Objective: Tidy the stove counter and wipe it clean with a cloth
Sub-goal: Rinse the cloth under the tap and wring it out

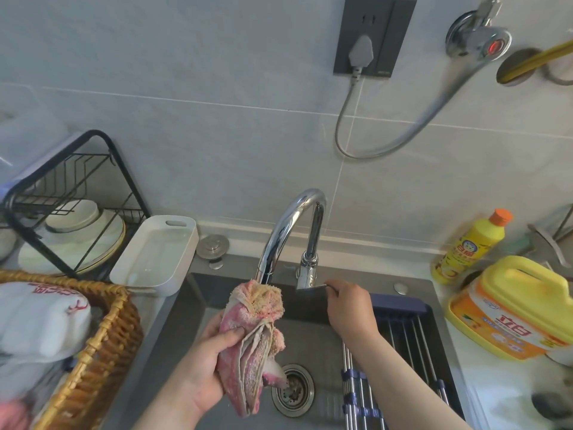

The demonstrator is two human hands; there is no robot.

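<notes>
Clutched in the left hand (198,361), thumb and fingers curled round its middle: a bunched pink-and-beige terry cloth (257,324), upright over the dark grey sink (198,293), just below the curved chrome tap (291,218). To the right, the right hand (350,308), pinching the flat chrome tap lever (310,285). No water visible. Probably about to wet the cloth: best to ease the lever, soak under the spout, wring over the round steel drain (293,389). Far right, a yellow plastic jug (511,308), orange label reading "立白". Behind it, a yellow bottle with orange cap (468,246), writing unreadable.

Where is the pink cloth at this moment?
In the head view the pink cloth is at lower centre, gripped by the left hand above the sink, just left of the drain.
</notes>
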